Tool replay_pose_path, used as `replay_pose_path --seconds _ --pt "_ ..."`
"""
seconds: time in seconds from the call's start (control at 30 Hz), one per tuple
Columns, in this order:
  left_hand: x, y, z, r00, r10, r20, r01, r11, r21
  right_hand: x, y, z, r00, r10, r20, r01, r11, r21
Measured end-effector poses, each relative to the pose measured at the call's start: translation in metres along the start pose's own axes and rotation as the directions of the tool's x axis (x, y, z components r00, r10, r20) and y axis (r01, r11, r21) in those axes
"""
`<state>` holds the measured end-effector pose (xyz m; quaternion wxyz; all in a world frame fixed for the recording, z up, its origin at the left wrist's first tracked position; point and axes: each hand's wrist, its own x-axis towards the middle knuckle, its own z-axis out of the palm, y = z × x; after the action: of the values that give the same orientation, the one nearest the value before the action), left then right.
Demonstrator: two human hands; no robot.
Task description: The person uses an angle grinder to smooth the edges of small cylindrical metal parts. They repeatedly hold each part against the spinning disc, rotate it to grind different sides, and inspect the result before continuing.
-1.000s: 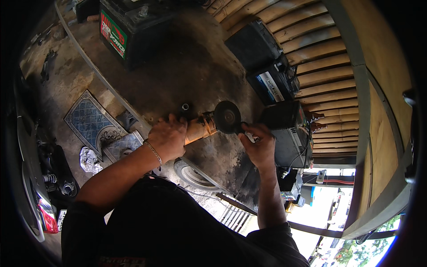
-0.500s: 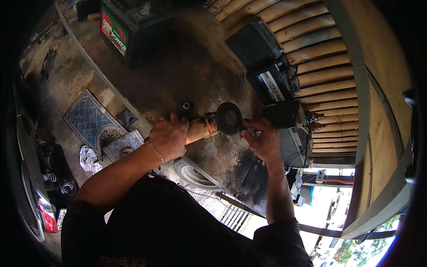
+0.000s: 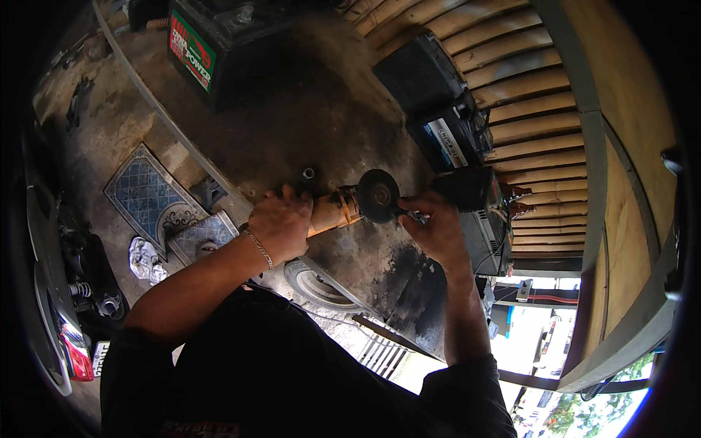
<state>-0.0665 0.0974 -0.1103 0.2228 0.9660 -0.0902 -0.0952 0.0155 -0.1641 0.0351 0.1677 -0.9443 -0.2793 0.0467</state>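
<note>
Left hand (image 3: 281, 225) grips the orange grinder (image 3: 334, 213), right hand (image 3: 438, 232) pinches some small piece (image 3: 415, 216) by the already-mounted disc (image 3: 379, 196); can't tell what's left.

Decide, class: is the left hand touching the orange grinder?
Touching. The head view shows the left hand wrapped over the orange grinder, whose body emerges directly from that grip.

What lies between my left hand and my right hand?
In the head view, an orange grinder lies there, its rear end under your left hand, its round dark disc next to your right hand.
</note>
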Motion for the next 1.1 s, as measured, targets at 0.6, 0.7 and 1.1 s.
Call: replay_pose_path --seconds 0.6,0.7,1.1 --pt "0.0017 -0.0006 0.0014 1.000 -0.016 -0.005 0.016 1.000 -0.013 0.0040 0.0000 -0.0017 0.999 0.016 0.032 -0.017 1.000 0.018" --pt "0.0014 -0.0008 0.0015 1.000 -0.018 -0.007 0.018 1.000 -0.012 0.0037 -0.0002 0.0002 1.000 -0.002 0.010 0.002 1.000 -0.010" --pt "-0.0001 0.0009 -0.0011 1.000 -0.016 -0.008 0.016 1.000 -0.012 -0.0025 0.0046 0.0017 0.999 -0.008 -0.039 0.007 1.000 -0.013"
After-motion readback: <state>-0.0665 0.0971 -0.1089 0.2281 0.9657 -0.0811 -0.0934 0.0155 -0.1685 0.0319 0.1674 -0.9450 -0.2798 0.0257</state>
